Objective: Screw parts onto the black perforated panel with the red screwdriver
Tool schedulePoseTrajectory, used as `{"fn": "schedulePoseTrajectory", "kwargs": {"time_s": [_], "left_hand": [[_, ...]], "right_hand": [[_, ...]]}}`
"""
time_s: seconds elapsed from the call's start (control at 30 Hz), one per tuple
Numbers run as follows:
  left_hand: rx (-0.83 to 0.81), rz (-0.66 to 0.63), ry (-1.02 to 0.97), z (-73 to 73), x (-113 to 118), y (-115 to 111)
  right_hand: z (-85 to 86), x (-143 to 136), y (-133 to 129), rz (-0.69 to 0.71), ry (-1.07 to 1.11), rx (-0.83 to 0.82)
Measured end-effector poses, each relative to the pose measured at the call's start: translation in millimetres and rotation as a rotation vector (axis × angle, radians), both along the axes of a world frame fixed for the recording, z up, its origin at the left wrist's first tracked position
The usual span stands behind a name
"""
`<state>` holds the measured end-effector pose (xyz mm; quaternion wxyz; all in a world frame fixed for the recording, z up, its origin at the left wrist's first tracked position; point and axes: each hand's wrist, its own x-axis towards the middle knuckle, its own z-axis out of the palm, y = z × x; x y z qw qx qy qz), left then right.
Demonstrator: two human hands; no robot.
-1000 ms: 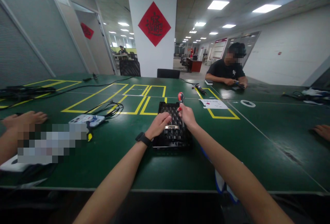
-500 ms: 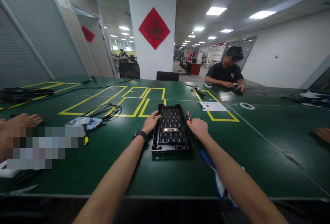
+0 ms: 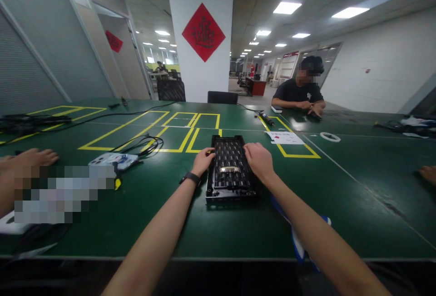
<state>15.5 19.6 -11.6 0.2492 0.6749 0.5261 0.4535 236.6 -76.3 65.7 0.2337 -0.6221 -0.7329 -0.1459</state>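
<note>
A black rectangular tray-like case (image 3: pixel 231 191) lies flat on the green table in front of me, with rows of dark rounded shapes inside. A small silvery metal piece (image 3: pixel 229 169) sits across its middle. My left hand (image 3: pixel 203 161) grips the case's left edge, with a dark band on the wrist. At the upper right edge, my right hand (image 3: pixel 259 159) holds the case with curled fingers. The red-tipped tool seen earlier beside the case does not show now. A blue and white item (image 3: pixel 298 243) lies partly under my right forearm.
Yellow tape outlines mark the table (image 3: pixel 112 237). Left are a phone (image 3: pixel 114 160), cables (image 3: pixel 153 143) and another person's hand (image 3: pixel 37 156). A paper sheet (image 3: pixel 286 137), black tool (image 3: pixel 267 119) and tape ring (image 3: pixel 330 137) lie right. Across sits a person (image 3: pixel 299 89).
My right hand has moved from the tool beside the case onto the case's right edge, and the tool is no longer visible. The view has shifted slightly.
</note>
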Motion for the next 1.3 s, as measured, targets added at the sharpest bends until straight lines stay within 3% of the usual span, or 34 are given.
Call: {"fn": "schedulePoseTrajectory", "kwargs": {"time_s": [0.1,0.2,0.37,0.73,1.3], "left_hand": [[-0.005,-0.007,-0.014,-2.5,0.7,2.3],[-0.004,-0.005,-0.018,-4.7,1.6,3.7],[-0.008,-0.010,-0.012,-5.4,2.1,3.2],[-0.014,-0.004,0.008,-5.4,2.7,3.2],[-0.013,-0.024,-0.032,0.1,4.0,-1.8]], "right_hand": [[-1.3,-19.6,-4.2,0.221,-0.003,-0.024],[-10.1,-26.1,-1.6,0.287,-0.014,-0.106],[-19.9,-21.8,7.1,0.271,-0.027,-0.216],[-18.1,-24.3,11.2,0.206,0.015,-0.383],[-19.1,-22.2,6.1,0.160,0.064,-0.290]]}}
